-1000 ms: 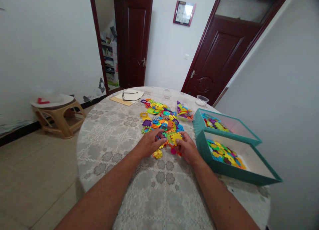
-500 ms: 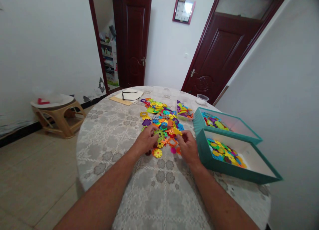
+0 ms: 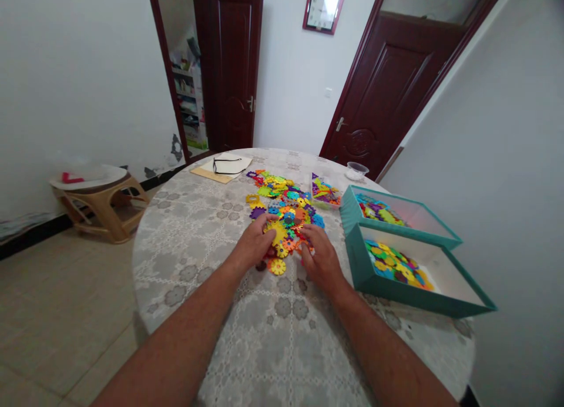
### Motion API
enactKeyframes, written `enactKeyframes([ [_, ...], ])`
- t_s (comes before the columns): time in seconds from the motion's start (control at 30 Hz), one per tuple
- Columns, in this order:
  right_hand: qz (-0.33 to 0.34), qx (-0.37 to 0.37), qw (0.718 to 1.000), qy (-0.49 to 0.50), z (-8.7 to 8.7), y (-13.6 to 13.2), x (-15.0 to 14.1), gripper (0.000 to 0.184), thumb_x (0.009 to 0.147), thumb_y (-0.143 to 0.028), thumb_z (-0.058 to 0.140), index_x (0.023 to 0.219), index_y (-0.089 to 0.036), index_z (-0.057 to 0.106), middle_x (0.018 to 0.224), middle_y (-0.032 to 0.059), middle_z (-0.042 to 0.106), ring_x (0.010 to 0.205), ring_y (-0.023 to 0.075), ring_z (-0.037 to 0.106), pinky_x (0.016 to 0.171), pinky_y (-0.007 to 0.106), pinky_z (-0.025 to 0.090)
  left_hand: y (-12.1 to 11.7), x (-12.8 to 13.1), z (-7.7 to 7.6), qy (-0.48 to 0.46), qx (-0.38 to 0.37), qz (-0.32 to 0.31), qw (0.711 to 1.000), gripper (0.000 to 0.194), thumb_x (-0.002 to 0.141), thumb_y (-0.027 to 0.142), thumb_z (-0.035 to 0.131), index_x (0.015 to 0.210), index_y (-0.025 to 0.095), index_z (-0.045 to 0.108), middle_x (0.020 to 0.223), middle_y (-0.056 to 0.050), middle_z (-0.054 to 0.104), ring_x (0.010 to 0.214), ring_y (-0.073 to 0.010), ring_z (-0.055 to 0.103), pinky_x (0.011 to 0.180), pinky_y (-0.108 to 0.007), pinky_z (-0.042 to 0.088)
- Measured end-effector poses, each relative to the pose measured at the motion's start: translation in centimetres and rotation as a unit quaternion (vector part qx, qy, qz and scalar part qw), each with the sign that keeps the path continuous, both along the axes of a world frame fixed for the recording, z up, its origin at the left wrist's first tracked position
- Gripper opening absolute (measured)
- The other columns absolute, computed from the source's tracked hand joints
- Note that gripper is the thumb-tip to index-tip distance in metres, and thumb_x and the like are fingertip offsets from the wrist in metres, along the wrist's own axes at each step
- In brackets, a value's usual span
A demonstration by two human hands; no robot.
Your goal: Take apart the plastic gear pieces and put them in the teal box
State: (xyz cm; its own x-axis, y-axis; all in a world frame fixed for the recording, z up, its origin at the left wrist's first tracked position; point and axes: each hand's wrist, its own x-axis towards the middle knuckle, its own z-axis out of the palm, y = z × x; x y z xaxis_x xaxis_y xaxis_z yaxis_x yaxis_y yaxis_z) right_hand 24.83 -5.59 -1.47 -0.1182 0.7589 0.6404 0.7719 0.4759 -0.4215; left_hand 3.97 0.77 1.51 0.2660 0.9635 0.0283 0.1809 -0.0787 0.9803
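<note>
On the round surface (image 3: 211,231), a yellow gear piece (image 3: 278,231), absent a second ago, is now gripped by the left hand (image 3: 253,242), while the right hand (image 3: 321,257) rests loosely curled, empty, on the heap of gear pieces (image 3: 288,210).

Left hand (image 3: 253,242) and right hand (image 3: 321,259) rest on near edge of colourful gear-piece pile (image 3: 286,204) on round table (image 3: 207,231). Loose yellow gear (image 3: 277,267) between hands. Two teal boxes (image 3: 365,272) at right hold more pieces. Glasses (image 3: 227,165) at far edge.

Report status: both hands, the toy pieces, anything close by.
Left hand and right hand both down on the near edge of the colourful gear pieces. Grip unclear. Yellow gear loose between wrists. Teal box beside right hand.
</note>
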Motion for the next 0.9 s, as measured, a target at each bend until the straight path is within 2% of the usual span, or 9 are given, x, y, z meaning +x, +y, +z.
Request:
enactKeyframes([
  [0.1, -0.072, -0.072, 0.989, -0.105, -0.5, 0.2, 1.0, 0.024, 0.095, -0.025, 0.06, 0.116, -0.021, 0.071, 0.127, 0.0149, 0.066, 0.124, 0.0294, 0.057, 0.108, 0.047, 0.047, 0.7, -0.4, -0.1, -0.001, 0.023, 0.061, 0.998, 0.05, 0.082, 0.022, 0.057, 0.131, 0.022, 0.061, 0.088, -0.001, 0.067, 0.058, -0.0128, 0.062, 0.047, -0.02, 0.047],
  [0.2, -0.11, -0.146, 0.968, -0.172, -0.7, 0.0, 1.2, 0.017, 0.093, -0.032, 0.065, 0.104, -0.022, 0.072, 0.121, 0.0134, 0.067, 0.116, 0.029, 0.059, 0.1, 0.042, 0.048, 0.9, -0.5, -0.2, -0.031, 0.001, 0.074, 0.997, 0.045, 0.083, 0.023, 0.057, 0.127, 0.023, 0.063, 0.087, -0.003, 0.068, 0.063, -0.0147, 0.064, 0.047, -0.021, 0.047],
  [0.37, -0.138, -0.168, 0.961, -0.173, -0.8, 0.0, 0.8, 0.005, 0.088, -0.019, 0.061, 0.089, -0.02, 0.065, 0.109, 0.0118, 0.067, 0.105, 0.0258, 0.06, 0.093, 0.036, 0.048, 0.4, 0.0, 0.4, -0.114, -0.097, 0.065, 0.987, 0.041, 0.085, 0.025, 0.057, 0.126, 0.023, 0.06, 0.082, -0.001, 0.064, 0.055, -0.0119, 0.06, 0.042, -0.019, 0.041],
  [0.43, -0.124, -0.142, 0.973, -0.131, -0.8, 0.1, 0.9, 0.005, 0.088, -0.018, 0.059, 0.089, -0.021, 0.062, 0.106, 0.011, 0.065, 0.104, 0.0251, 0.06, 0.094, 0.037, 0.049, 0.2, 0.0, 0.6, -0.137, -0.123, 0.049, 0.982, 0.036, 0.087, 0.029, 0.059, 0.123, 0.022, 0.059, 0.083, 0.0, 0.063, 0.053, -0.0099, 0.058, 0.04, -0.017, 0.038],
  [0.53, -0.095, -0.061, 0.992, -0.048, -0.5, 0.3, 1.1, 0.004, 0.09, -0.019, 0.057, 0.092, -0.022, 0.058, 0.114, 0.0129, 0.063, 0.116, 0.0269, 0.059, 0.104, 0.043, 0.048, -0.1, 0.0, 0.6, -0.151, -0.142, 0.021, 0.978, 0.032, 0.091, 0.041, 0.062, 0.116, 0.022, 0.059, 0.083, 0.001, 0.061, 0.052, -0.0085, 0.057, 0.039, -0.016, 0.036],
  [0.6, -0.071, -0.019, 0.997, -0.01, -0.2, 0.2, 0.9, 0.005, 0.091, -0.019, 0.057, 0.095, -0.023, 0.057, 0.12, 0.014, 0.063, 0.126, 0.0279, 0.056, 0.11, 0.046, 0.047, -0.3, 0.0, 0.6, -0.152, -0.142, 0.001, 0.978, 0.036, 0.091, 0.05, 0.065, 0.112, 0.022, 0.058, 0.081, 0.001, 0.06, 0.051, -0.0076, 0.055, 0.039, -0.015, 0.034],
  [0.7, -0.019, 0.004, 1.0, 0.018, 0.2, -0.2, 0.3, 0.011, 0.092, -0.018, 0.058, 0.101, -0.024, 0.057, 0.131, 0.0144, 0.062, 0.133, 0.0272, 0.055, 0.114, 0.048, 0.045, -0.6, 0.0, 0.5, -0.148, -0.14, -0.043, 0.978, 0.044, 0.089, 0.06, 0.066, 0.11, 0.022, 0.058, 0.081, 0.002, 0.06, 0.052, -0.0075, 0.054, 0.04, -0.015, 0.034],
  [0.8, 0.035, 0.012, 0.999, 0.024, 0.3, -0.5, -0.6, 0.024, 0.093, -0.018, 0.059, 0.116, -0.024, 0.058, 0.143, 0.0146, 0.059, 0.137, 0.0262, 0.054, 0.115, 0.048, 0.046, -0.9, 0.0, 0.6, -0.112, -0.135, -0.088, 0.98, 0.05, 0.089, 0.065, 0.064, 0.116, 0.022, 0.06, 0.078, 0.001, 0.062, 0.053, -0.0104, 0.056, 0.041, -0.017, 0.036],
  [0.9, 0.069, 0.01, 0.998, 0.005, 0.2, -0.8, -1.4, 0.047, 0.094, -0.017, 0.058, 0.14, -0.023, 0.052, 0.144, 0.0147, 0.06, 0.136, 0.0265, 0.055, 0.116, 0.05, 0.046, -1.3, 0.0, 0.7, -0.046, -0.1, -0.137, 0.984, 0.054, 0.085, 0.057, 0.07, 0.126, 0.023, 0.062, 0.075, 0.001, 0.064, 0.054, -0.013, 0.058, 0.043, -0.019, 0.039],
])
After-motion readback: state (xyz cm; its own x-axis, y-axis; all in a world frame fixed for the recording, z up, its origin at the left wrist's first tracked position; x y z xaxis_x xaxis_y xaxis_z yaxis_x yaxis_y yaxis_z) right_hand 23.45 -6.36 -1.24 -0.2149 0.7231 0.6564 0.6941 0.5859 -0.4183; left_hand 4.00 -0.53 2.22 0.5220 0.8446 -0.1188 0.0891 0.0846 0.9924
